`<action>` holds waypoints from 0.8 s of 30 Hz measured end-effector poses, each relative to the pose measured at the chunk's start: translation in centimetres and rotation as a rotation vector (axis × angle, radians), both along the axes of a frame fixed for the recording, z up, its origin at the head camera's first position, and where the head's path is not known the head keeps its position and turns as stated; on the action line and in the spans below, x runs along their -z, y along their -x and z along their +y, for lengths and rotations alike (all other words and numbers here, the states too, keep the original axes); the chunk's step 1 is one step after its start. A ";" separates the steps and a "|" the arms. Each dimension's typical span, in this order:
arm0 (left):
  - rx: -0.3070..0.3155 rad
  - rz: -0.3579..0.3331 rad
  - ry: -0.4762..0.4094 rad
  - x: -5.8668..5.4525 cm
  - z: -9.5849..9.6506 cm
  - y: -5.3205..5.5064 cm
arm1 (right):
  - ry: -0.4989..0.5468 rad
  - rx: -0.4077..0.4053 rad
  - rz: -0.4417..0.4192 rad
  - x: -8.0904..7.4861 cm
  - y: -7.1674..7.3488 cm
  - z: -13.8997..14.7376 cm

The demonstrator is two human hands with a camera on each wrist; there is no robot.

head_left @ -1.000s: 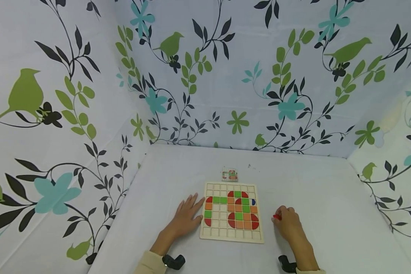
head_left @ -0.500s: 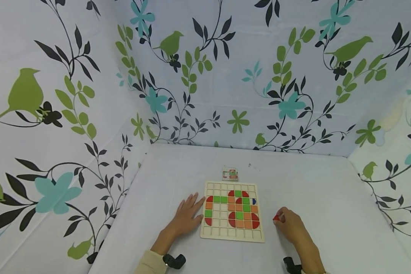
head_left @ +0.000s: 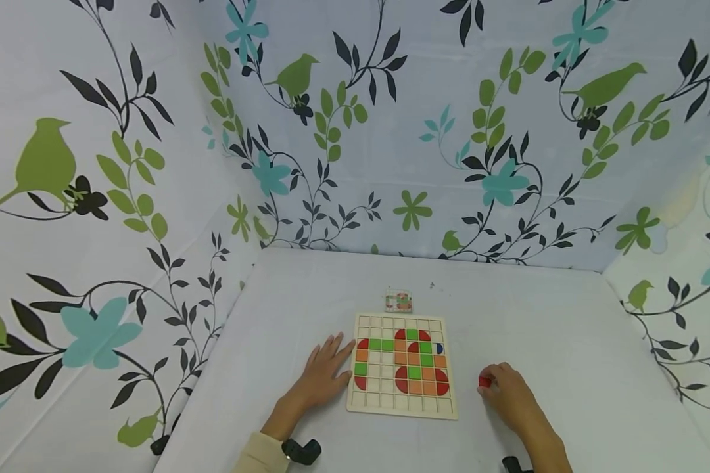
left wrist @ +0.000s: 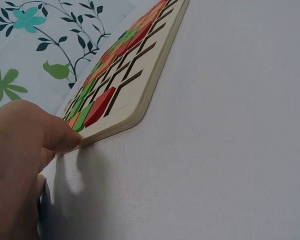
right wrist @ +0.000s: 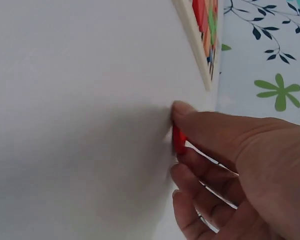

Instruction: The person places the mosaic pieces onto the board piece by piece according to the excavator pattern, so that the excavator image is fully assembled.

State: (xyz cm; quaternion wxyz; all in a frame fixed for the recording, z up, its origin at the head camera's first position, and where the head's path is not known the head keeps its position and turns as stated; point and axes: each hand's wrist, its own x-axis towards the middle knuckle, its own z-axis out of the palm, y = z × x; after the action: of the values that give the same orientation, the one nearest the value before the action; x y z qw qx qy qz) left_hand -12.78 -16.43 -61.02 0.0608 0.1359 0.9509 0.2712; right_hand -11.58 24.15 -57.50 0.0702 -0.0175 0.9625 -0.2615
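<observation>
A square wooden grid board [head_left: 402, 406] lies on the white table, with red, green, orange and blue pieces set in some of its cells. My left hand [head_left: 322, 374] rests at the board's left edge with fingers spread; in the left wrist view the thumb [left wrist: 62, 135] touches the board's side. To the right of the board and apart from it, my right hand [head_left: 509, 394] pinches a small red piece [right wrist: 178, 139] between thumb and fingers. Part of that piece is hidden by the fingers, so its full shape cannot be told.
Just behind the board lies a small card [head_left: 398, 301] printed with a coloured pattern. White cloth covers the table [head_left: 307, 282]. Patterned curtains [head_left: 355, 177] with birds and leaves stand around the back and sides.
My right hand has shifted slightly right and toward me, away from the board, and the red piece has turned in its fingers. The left hand and the board have stayed put.
</observation>
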 end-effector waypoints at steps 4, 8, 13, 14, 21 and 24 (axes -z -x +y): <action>0.004 0.005 0.010 0.1 -0.1 0.0 | 0.033 0.032 0.017 0.9 -0.1 0.3; 0.008 0.014 0.002 0.1 -0.1 0.1 | 0.071 0.049 0.034 2.0 0.0 -0.1; 0.014 0.016 -0.004 0.2 0.0 0.1 | 0.115 0.058 0.058 2.0 0.5 -1.6; 0.014 0.016 -0.003 0.2 0.0 0.1 | 0.120 0.059 0.061 1.9 0.6 -2.0; 0.012 0.008 -0.004 -0.1 0.0 0.1 | 0.154 0.002 0.107 1.0 1.1 -6.3; 0.011 0.002 -0.007 -0.2 0.0 0.0 | 0.160 -0.053 0.124 0.7 0.9 -8.9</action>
State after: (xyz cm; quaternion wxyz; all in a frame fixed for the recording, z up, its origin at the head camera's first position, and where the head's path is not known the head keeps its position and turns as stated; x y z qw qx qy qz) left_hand -12.77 -16.46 -60.80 0.0607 0.1419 0.9493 0.2737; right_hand -12.49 15.23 -58.16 0.0159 -0.0648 0.9402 -0.3342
